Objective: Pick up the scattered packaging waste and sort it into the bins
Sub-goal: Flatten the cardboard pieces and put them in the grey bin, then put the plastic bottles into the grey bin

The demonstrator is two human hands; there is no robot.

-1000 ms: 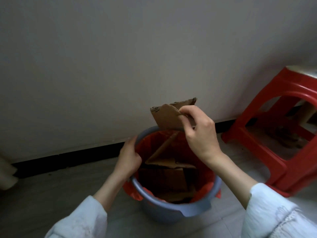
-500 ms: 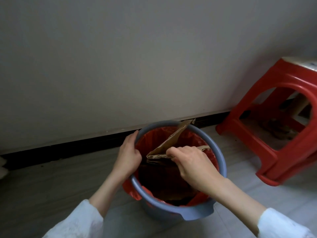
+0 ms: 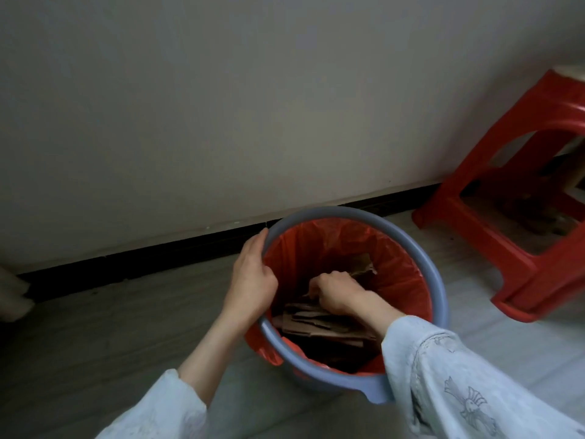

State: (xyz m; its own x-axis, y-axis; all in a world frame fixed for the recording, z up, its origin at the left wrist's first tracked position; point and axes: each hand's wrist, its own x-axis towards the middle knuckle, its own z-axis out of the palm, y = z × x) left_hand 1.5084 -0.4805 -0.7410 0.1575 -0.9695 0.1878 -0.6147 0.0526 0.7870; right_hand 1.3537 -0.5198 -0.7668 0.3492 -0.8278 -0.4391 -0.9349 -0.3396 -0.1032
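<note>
**Pushing the card down into the bin**

I am at the bin (image 3: 354,217). It sits on the floor near the wall, with a red bag (image 3: 395,264) inside it. A red stool (image 3: 493,236) stands off to the right.

My left hand (image 3: 253,280) holds the rim on the left side. The fingers curl over the rim and keep the bin from sliding.

My right hand (image 3: 335,293) is down inside the bin. Its fingers are curled, and it sits right on the card (image 3: 319,324). One bent bit of card sticks out just past my fingers. I cannot tell if I am pinching that bit or only pushing on it.

The card lies in flat pieces in the bin, under my right hand. So this step is the drop, or the squash down, and I think it is almost done.

Next I think I should let go, pull my right hand up and out, and look for more waste on the floor. I see no more of it from here, so I would have to turn and look.
</note>
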